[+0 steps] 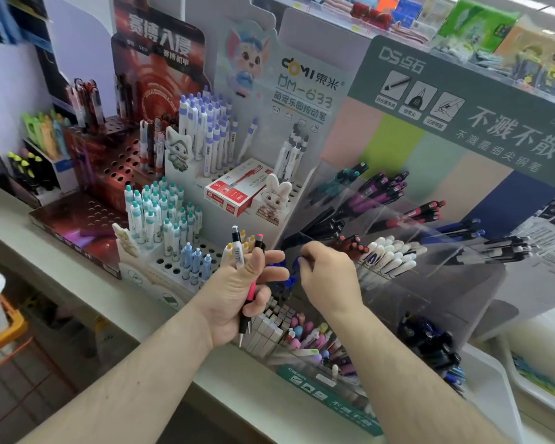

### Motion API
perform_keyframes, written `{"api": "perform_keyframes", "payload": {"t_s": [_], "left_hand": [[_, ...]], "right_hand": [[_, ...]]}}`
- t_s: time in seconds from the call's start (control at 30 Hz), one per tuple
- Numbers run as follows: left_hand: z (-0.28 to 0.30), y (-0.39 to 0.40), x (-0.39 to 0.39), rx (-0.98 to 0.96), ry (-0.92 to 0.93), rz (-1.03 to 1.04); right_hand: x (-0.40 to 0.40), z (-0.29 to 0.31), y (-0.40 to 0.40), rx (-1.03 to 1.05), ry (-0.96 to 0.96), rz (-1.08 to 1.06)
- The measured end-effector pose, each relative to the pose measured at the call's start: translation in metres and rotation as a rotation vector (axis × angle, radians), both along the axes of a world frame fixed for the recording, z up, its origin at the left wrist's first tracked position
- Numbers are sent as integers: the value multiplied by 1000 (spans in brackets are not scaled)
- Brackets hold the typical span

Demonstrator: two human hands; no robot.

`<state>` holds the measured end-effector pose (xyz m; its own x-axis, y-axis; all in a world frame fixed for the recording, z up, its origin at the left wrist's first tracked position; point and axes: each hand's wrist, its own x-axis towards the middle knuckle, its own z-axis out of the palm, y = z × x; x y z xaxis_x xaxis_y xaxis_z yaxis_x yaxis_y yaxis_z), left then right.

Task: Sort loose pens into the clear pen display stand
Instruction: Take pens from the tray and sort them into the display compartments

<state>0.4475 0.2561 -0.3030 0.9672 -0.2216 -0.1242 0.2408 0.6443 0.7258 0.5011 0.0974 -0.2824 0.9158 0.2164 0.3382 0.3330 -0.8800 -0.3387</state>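
My left hand grips a small bunch of pens upright: a white pen with a black cap and a pink and black pen. My right hand is just right of it, fingers curled and pinching a blue pen at the lower front of the clear pen display stand. The stand's slanted compartments hold teal, purple, black, red, blue and white pens lying tip down.
Left of the stand is a white tiered holder with upright teal, blue and purple-capped pens, plus a red pen box. A dark red holder stands further left. In front lie a tray of pastel pens and grey boxes.
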Motion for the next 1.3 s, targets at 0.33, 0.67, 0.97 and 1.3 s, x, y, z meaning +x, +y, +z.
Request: {"api": "perform_keyframes", "payload": {"t_s": [0.33, 0.67, 0.97, 1.3], "left_hand": [[8, 1, -6, 76, -23, 18], [23, -12, -5, 293, -52, -97], [41, -30, 8, 235, 53, -136], [63, -69, 31, -115, -50, -165]], "right_hand": [[4, 15, 12, -171, 212, -13], [-35, 64, 16, 329, 340, 36], [-47, 84, -37, 830, 241, -159], [-41, 102, -94, 1433, 289, -322]]}}
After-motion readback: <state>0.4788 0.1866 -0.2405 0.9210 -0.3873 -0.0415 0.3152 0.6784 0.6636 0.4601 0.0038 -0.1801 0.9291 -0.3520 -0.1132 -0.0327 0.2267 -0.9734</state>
